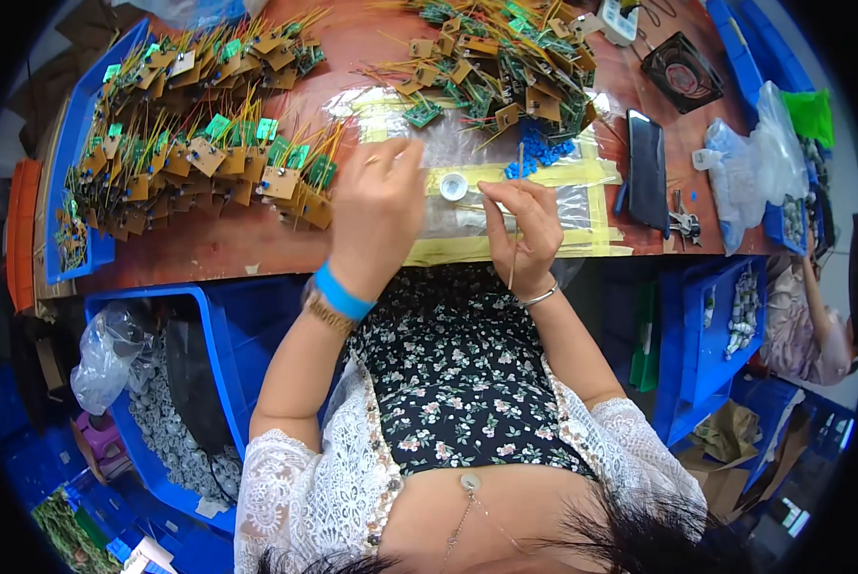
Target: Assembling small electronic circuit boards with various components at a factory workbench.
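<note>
- Cup, small, white and round, on the clear plastic sheet, between the two hands.
- Left hand: raised just left of the cup, fingers curled inward; whether they pinch anything I cannot tell. A blue band and a gold-coloured watch circle that wrist.
- Right hand: just right of the cup, fingers bent and closed on a thin stick, which stands nearly upright; index fingertip and thumb point toward the cup. Whether these two hold something more cannot be made out.
- Blue pieces, loose and small, beyond the cup and to its right.
- Yellow tape edges the sheet around the cup.
- Circuit boards with wires: one heap beyond the cup, rows well to its left.
- Dark phone, then keys, well right of the cup; a black fan farther off on that side.
- Blue bin of grey parts, nearer the body than the cup, below its left.
</note>
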A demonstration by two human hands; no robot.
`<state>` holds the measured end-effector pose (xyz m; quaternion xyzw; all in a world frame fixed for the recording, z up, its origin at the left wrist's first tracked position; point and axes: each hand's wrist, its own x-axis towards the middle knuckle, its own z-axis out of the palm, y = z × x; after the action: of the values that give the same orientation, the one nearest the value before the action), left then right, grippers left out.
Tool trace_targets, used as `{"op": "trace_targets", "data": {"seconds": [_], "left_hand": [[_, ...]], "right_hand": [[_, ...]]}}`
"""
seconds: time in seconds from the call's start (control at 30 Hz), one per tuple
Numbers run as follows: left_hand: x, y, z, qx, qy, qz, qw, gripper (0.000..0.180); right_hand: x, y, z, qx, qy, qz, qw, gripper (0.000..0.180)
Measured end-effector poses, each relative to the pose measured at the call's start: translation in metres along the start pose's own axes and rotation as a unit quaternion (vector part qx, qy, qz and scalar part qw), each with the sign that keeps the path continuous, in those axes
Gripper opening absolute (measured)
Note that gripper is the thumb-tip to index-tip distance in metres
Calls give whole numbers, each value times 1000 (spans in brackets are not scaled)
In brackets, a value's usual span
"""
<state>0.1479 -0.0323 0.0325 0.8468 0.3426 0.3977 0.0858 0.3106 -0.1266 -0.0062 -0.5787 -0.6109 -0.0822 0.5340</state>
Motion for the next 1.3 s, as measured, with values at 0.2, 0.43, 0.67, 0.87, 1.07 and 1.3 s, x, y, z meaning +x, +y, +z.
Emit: {"op": "trace_targets", "data": {"seconds": [0.2, 0.43, 0.67, 0.87, 1.07, 1.3], "left_hand": [[47, -31, 61, 186, -125, 52, 973, 12], [26, -36, 17, 97, -4, -24, 995, 27], [-25, 2, -11, -348, 136, -322, 870, 25], [-39, -7, -8, -187, 136, -221, 948, 25], [-42, -5, -7, -197, 113, -243, 943, 24], [-48, 2, 0, -518, 25, -412, 749, 36]], "right_hand": [[-2, 2, 1, 6, 10, -11, 1000, 28], [-4, 8, -7, 49, -13, 5, 999, 17], [6, -2, -9, 202, -98, 156, 962, 44], [5, -4, 0, 151, -142, 150, 967, 42], [9, -6, 0, 138, -145, 167, 965, 43], [10, -17, -6, 190, -121, 156, 962, 48]]}}
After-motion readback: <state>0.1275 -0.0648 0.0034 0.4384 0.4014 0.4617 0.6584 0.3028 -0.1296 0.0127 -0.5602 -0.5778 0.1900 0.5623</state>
